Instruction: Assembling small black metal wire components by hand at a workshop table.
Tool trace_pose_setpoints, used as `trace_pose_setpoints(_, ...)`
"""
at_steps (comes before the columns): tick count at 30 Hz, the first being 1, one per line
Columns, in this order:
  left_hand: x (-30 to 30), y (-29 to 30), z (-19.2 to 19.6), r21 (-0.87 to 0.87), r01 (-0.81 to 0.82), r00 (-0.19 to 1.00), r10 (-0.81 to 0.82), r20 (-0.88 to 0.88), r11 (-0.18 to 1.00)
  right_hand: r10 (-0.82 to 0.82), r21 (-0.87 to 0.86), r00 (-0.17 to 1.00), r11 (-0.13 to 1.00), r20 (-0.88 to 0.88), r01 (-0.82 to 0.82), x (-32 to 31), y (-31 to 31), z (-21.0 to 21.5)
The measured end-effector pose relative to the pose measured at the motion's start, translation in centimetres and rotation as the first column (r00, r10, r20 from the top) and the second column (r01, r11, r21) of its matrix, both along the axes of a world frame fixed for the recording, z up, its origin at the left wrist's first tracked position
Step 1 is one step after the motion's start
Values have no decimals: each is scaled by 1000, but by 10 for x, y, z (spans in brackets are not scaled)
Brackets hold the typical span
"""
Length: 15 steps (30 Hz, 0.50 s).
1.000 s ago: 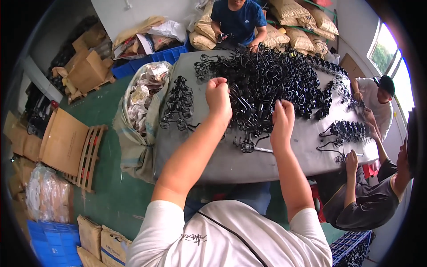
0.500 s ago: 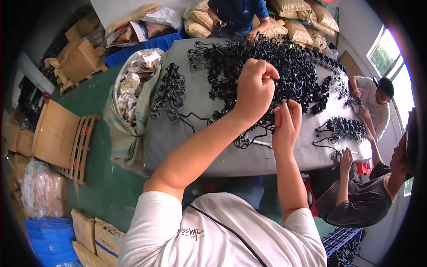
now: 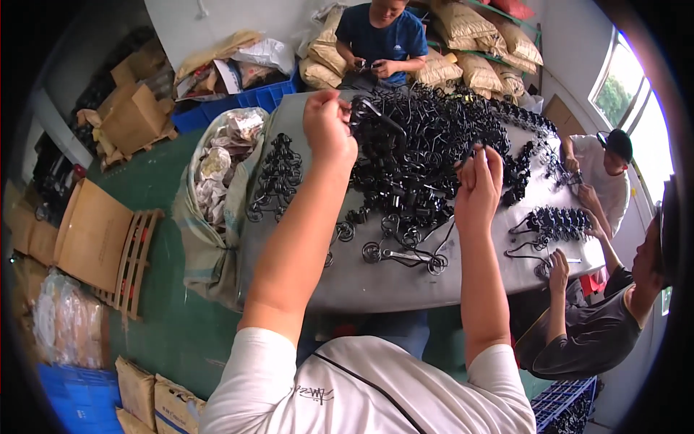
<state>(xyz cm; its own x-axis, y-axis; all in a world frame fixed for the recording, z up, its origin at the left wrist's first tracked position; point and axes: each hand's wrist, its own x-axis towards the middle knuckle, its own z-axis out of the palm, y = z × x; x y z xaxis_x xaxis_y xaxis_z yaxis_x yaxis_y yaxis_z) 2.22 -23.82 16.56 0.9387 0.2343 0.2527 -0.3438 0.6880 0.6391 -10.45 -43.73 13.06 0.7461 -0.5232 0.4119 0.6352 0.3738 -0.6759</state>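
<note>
My left hand [image 3: 330,129] is raised over the far left of the big pile, fingers closed around a black bent piece with a looped end [image 3: 379,114]. Lower and to the right, my right hand [image 3: 478,189] hangs above the pile's near right side. Its fingertips are pinched together, and what they grip is too small and dark to make out. The pile of black looped pieces [image 3: 405,170] covers much of the grey-covered table [image 3: 347,278]. Near the front edge, a silver bar-like tool [image 3: 405,254] lies among loose black pieces.
A row of similar black pieces [image 3: 278,173] lies at the table's left, beside a sack of crumpled plastic [image 3: 217,170]. Across the table a co-worker in blue [image 3: 383,40] handles small parts. Two co-workers sit at the right, near another row of pieces [image 3: 553,224].
My hands have moved apart: the left went left and slightly up, bringing the bent piece into sight, the right a little to the right. The view has shifted slightly.
</note>
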Motion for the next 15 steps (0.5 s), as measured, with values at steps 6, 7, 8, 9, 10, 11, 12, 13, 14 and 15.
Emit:
trace_pose_setpoints(6, -1, 27, -62, -360, 200, 974, -225, -27, 911, -100, 76, 990, 993, 96, 93, -20, 12, -12)
trace_pose_setpoints(7, -1, 29, -68, -365, 235, 971, -231, 55, 901, -111, 75, 983, 992, 149, 101, -21, 12, -13)
trace_pose_setpoints(8, -2, 32, -70, -440, 249, 968, -242, 72, 863, -103, 52, 972, 994, 213, 94, -24, 13, -16)
trace_pose_setpoints(9, -4, 34, -69, -511, 259, 964, -250, 88, 820, -107, 54, 971, 994, 215, 98, -26, 14, -16)
trace_pose_setpoints(10, -6, 37, -69, -505, 265, 963, -252, 96, 822, -115, 18, 965, 993, 234, 114, -28, 16, -17)
trace_pose_setpoints(11, -7, 38, -69, -503, 268, 962, -254, 98, 822, -122, -17, 960, 991, 253, 130, -30, 18, -16)
trace_pose_setpoints(12, -9, 41, -69, -484, 332, 943, -288, 166, 809, -158, 25, 970, 987, 187, 156, -34, 25, -10)
trace_pose_setpoints(13, -12, 42, -69, -462, 394, 918, -320, 233, 795, -161, 28, 969, 987, 186, 159, -35, 26, -8)
trace_pose_setpoints(14, -15, 43, -69, -420, 402, 912, -314, 265, 814, -154, 67, 978, 987, 139, 146, -35, 27, -8)
trace_pose_setpoints(15, -19, 43, -66, -418, 404, 911, -317, 264, 814, -145, 106, 985, 985, 92, 135, -35, 28, -7)
